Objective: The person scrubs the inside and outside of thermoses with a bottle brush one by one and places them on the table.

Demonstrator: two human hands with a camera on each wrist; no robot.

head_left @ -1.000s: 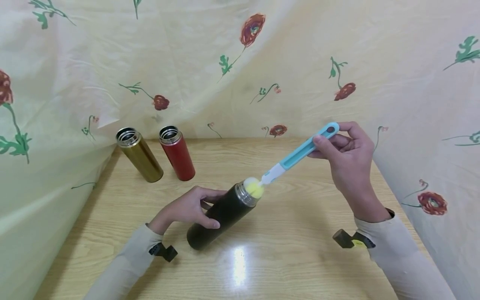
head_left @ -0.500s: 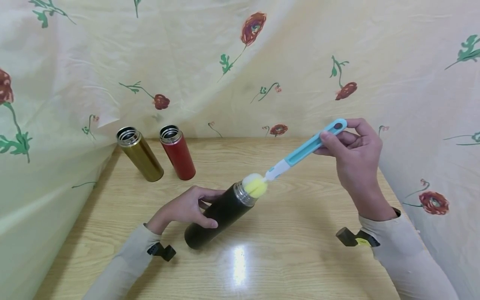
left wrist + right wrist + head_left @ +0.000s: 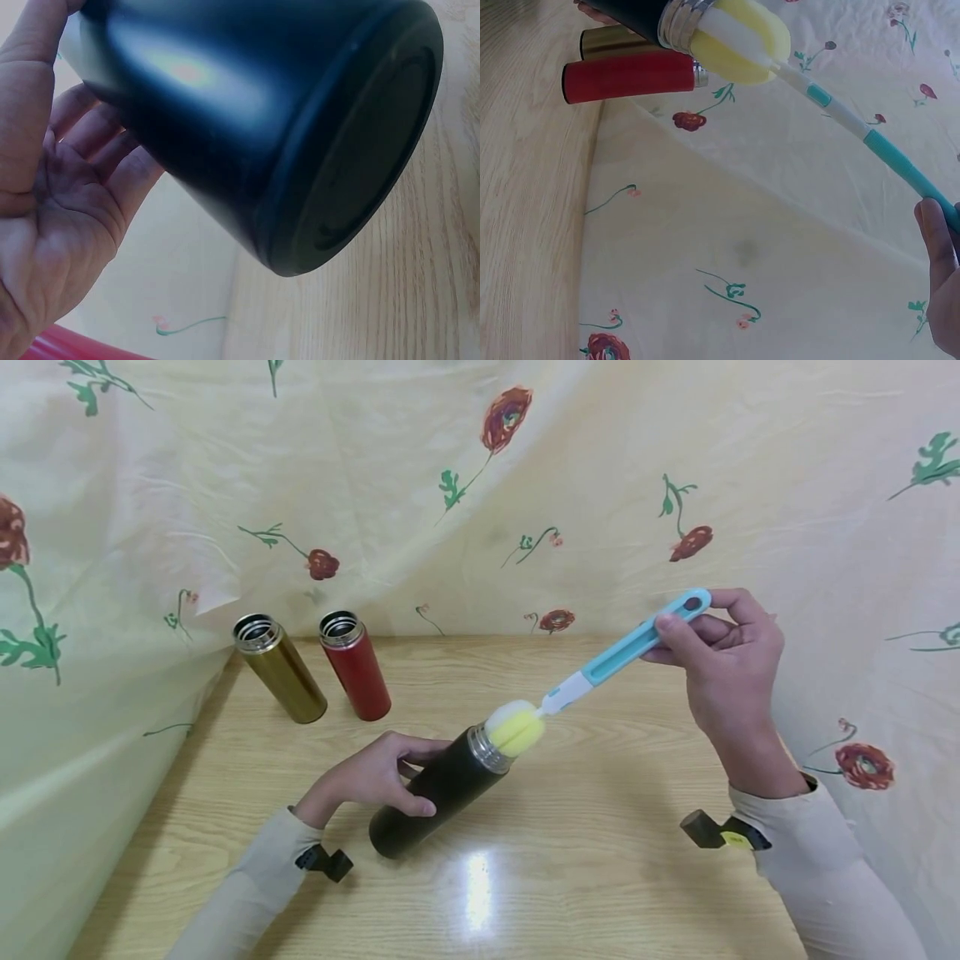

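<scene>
My left hand (image 3: 371,777) grips a black flask (image 3: 442,789) around its middle and holds it tilted, its base on the table and its steel mouth pointing up to the right. The flask's dark base (image 3: 352,150) fills the left wrist view beside my palm (image 3: 60,217). My right hand (image 3: 723,656) pinches the far end of a teal-handled bottle brush (image 3: 626,647). Its yellow and white sponge head (image 3: 516,729) sticks mostly out of the flask's mouth, and the sponge head (image 3: 739,37) shows the same way in the right wrist view.
A gold flask (image 3: 279,668) and a red flask (image 3: 355,665) stand open-topped at the back left of the wooden table (image 3: 585,860). The red flask (image 3: 626,75) also shows in the right wrist view. Floral cloth (image 3: 480,485) hangs behind and at both sides.
My right hand has drawn the brush up and to the right, so more of the sponge head has come out of the flask's mouth. The left hand and the flask have stayed put.
</scene>
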